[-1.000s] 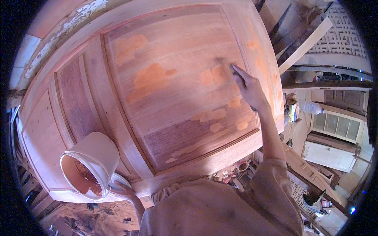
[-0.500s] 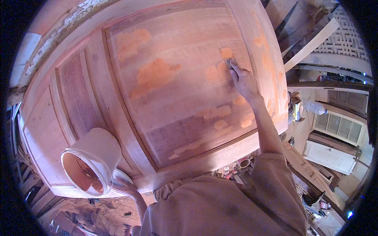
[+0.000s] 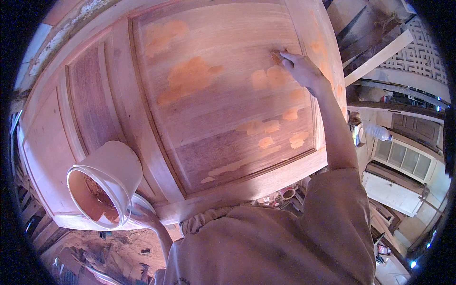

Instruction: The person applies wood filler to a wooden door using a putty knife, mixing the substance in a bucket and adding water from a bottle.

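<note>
Since the earlier frames the right hand (image 3: 304, 71) has slid farther up the wooden door panel (image 3: 223, 104), its fingers (image 3: 287, 56) now bunched together, pressing a small, mostly hidden tool or wad of filler (image 3: 276, 57) at the panel's far right. The left hand (image 3: 142, 216), largely hidden, grips a white bucket (image 3: 111, 178) near left. The bucket is tilted, its mouth facing down-left, with orange-brown filler inside.

One door (image 3: 209, 109), one bucket (image 3: 107, 183), two hands.
</note>
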The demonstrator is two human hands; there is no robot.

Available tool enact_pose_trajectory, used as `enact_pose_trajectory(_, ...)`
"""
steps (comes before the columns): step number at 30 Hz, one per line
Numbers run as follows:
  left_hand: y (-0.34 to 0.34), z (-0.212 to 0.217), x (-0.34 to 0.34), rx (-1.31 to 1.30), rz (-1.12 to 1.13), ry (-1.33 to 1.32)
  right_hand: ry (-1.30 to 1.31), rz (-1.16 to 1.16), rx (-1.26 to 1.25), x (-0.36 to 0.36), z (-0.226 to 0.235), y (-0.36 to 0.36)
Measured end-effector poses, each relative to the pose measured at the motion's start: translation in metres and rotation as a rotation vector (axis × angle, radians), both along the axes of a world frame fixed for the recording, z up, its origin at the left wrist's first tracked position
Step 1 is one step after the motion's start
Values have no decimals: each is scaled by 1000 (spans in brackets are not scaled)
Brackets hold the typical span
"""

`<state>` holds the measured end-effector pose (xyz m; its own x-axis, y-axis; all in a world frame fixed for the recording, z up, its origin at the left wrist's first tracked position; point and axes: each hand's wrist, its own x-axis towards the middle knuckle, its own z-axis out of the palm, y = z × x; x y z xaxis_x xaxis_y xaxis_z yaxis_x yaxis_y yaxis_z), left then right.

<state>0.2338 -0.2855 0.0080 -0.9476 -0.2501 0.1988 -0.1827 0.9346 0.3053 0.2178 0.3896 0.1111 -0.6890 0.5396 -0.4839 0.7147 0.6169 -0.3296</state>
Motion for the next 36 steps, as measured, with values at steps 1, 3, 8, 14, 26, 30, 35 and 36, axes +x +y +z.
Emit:
enact_pose_trajectory(1,-2,-5,-1,-5,-21,40,-8,-3,4,4,3,0)
enact_pose_trajectory(3,-11,-10,-1,-38,-38,35,-157,91,2,11,12,-2)
enact_pose_trajectory(8,2,2,-3,-53,-34,3,-220,-24,-118,9,45,-1)
enact_pose_trajectory(14,-1,-1,-3,-36,13,21,7,146,35,-36,10,3)
enact_pose_trajectory(26,-3,-4,-3,-4,2,31,-140,-45,-130,14,43,-24)
enact_pose_trajectory(30,-15,-18,-1,-32,-23,59,479,195,192,33,-36,8)
enact_pose_trajectory(35,0,-2,-4,-5,-4,38,335,-41,282,18,-62,-32)
enact_pose_trajectory(36,1,-3,-6,7,-29,43,358,-57,282,29,-62,-34)
